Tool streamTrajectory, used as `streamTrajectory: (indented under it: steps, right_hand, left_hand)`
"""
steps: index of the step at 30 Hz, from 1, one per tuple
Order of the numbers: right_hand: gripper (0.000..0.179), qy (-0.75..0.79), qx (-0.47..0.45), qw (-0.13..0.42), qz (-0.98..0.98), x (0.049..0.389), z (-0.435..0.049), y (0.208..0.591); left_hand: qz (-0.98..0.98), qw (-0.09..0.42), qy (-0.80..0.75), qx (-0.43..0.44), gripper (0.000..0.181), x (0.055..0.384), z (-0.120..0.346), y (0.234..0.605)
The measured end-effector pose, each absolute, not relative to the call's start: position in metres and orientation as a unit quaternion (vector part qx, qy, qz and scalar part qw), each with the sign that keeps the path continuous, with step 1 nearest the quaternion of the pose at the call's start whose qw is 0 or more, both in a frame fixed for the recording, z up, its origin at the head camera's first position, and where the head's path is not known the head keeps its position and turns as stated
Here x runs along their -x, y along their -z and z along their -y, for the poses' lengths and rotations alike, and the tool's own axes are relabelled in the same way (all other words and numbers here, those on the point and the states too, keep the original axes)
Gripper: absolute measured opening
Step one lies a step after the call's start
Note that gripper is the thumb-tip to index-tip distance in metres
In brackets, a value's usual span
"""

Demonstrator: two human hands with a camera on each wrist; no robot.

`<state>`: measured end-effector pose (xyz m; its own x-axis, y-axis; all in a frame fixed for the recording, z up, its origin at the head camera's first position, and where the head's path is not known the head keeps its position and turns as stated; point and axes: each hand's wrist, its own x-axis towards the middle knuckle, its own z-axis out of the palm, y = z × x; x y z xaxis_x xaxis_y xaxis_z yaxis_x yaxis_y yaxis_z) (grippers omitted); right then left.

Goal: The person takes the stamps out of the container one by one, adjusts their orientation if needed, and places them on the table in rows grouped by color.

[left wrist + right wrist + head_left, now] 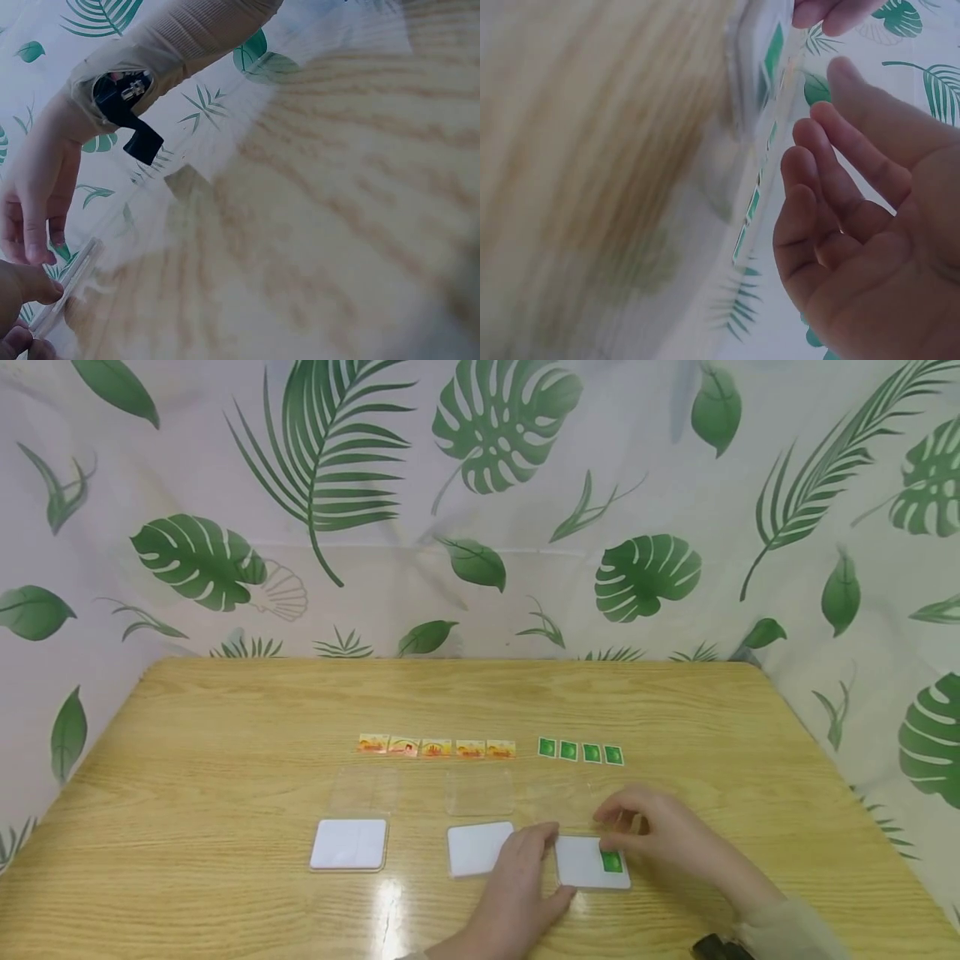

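Note:
My left hand (517, 885) holds the rightmost flat white case (577, 862) at its left end, fingers at the far corner and thumb at the near one. A small green stamp-like sticker (612, 862) lies on the right end of that case. Over this end my right hand (660, 831) hovers, its thumb overlapping the sticker's upper edge in the head view. In the right wrist view, its fingers (799, 161) are loosely bent, with nothing between them and the thumb. The case shows edge-on in the left wrist view, with the left thumb (45, 289) against it.
Two similar white cases, one in the middle (476, 849) and one at left (348, 844), lie on the wooden table (187, 793). Clear plastic pieces (480, 791) lie behind them. Farther back are rows of orange stickers (437, 747) and green stickers (591, 752). A leaf-patterned cloth (375, 593) hangs behind.

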<state>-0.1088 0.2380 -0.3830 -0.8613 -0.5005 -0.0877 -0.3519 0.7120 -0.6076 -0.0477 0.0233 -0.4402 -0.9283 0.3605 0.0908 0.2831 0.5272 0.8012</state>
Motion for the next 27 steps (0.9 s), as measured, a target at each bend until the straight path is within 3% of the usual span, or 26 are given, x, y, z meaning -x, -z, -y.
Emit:
streamTrajectory:
  steps: [9,27]
  right_hand:
    - [0.030,0.295,0.220,0.168,-0.915,0.098,-0.246,0.386]
    - [0.020,0.291,0.253,0.130,-0.913,0.095,-0.245,0.391]
  left_hand:
    - [-0.871,0.060,-0.452,-0.180,0.062,0.048,-0.023,0.440]
    - [-0.874,0.043,-0.445,-0.188,0.061,0.048,-0.023,0.439]
